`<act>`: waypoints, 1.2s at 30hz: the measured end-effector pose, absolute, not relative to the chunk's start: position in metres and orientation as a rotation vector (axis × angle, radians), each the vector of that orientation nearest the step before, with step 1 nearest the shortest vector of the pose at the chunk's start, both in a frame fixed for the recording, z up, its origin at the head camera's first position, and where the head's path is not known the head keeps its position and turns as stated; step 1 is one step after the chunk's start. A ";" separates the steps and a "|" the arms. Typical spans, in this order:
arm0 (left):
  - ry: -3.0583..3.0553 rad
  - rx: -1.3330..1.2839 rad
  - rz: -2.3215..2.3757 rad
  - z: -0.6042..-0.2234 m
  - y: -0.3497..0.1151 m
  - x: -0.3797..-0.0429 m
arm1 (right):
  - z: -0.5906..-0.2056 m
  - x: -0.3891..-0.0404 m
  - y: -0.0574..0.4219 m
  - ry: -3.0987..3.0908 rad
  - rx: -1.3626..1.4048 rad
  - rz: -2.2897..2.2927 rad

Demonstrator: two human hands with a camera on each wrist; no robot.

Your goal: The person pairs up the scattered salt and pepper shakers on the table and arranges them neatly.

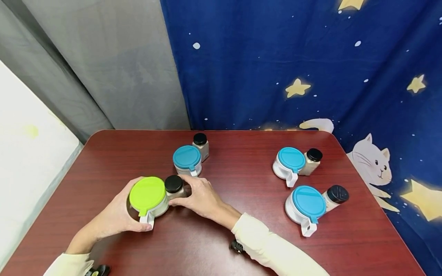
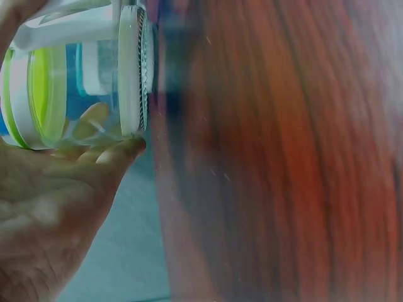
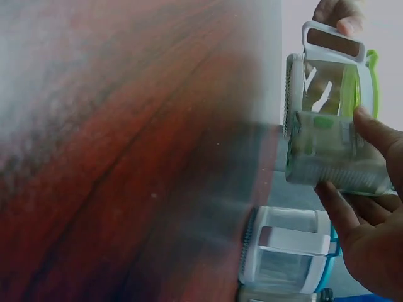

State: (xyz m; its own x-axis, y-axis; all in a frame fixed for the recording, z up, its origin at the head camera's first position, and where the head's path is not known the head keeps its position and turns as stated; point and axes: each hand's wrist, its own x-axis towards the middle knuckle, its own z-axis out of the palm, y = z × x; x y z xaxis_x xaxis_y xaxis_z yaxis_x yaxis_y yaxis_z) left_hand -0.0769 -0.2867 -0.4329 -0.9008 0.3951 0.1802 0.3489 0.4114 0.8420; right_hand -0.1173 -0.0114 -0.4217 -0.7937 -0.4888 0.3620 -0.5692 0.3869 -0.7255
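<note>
A clear jar with a lime-green lid and a white handle stands upright at the table's left front. My left hand grips it, the thumb by the handle and fingers around the far side; the left wrist view shows fingertips along the glass jar near its base. Against its right side is a squarish spice bottle with a black cap. My right hand holds this bottle between thumb and fingers. In the right wrist view, the bottle overlaps the green-lidded jar.
Behind my right hand, a blue-lidded jar stands beside a black-capped bottle. Two more pairs are at the right: a jar with a bottle, and nearer, a jar with a bottle. Curtains hang behind the table.
</note>
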 end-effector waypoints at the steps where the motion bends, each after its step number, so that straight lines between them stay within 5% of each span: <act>1: 2.599 0.695 1.529 -0.432 -0.285 -0.076 | -0.421 -0.116 -0.010 -2.540 0.969 1.374; 36: 2.378 0.721 1.821 -0.439 -0.222 -0.058 | -0.408 -0.081 0.043 -2.603 0.810 1.406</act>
